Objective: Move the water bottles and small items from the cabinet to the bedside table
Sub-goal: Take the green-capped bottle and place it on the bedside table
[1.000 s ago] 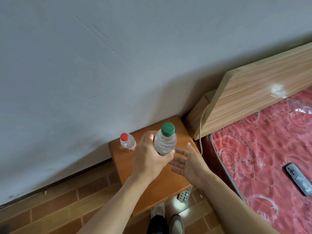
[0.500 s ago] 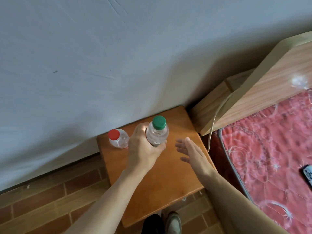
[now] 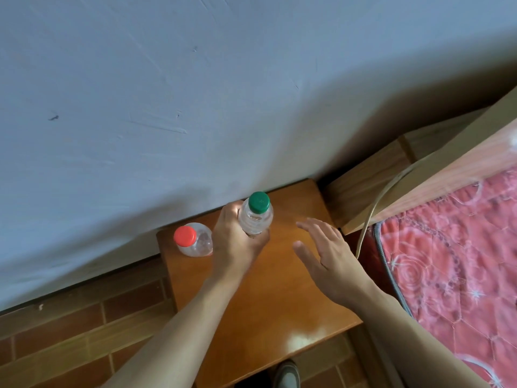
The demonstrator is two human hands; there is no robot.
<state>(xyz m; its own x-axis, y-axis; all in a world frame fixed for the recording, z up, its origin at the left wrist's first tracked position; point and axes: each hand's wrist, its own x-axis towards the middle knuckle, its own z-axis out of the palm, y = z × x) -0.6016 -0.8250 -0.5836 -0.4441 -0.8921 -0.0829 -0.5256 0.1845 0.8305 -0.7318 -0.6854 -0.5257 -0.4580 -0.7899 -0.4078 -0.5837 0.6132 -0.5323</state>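
Risk first: left hand has its fingers wrapped round the clear plastic green-capped water bottle, held upright at the far side of the glossy orange-brown wooden bedside table, close to the wall. Can't tell if its base is down yet. Clear plastic red-capped bottle stands just left of that hand, near the table's far-left edge; a wrist bump on release could knock it off. Green one set down tilted could topple too. Right hand hovers empty over the table, fingers spread. Faint embossed marks on green cap, unreadable. No labels legible on either bottle.
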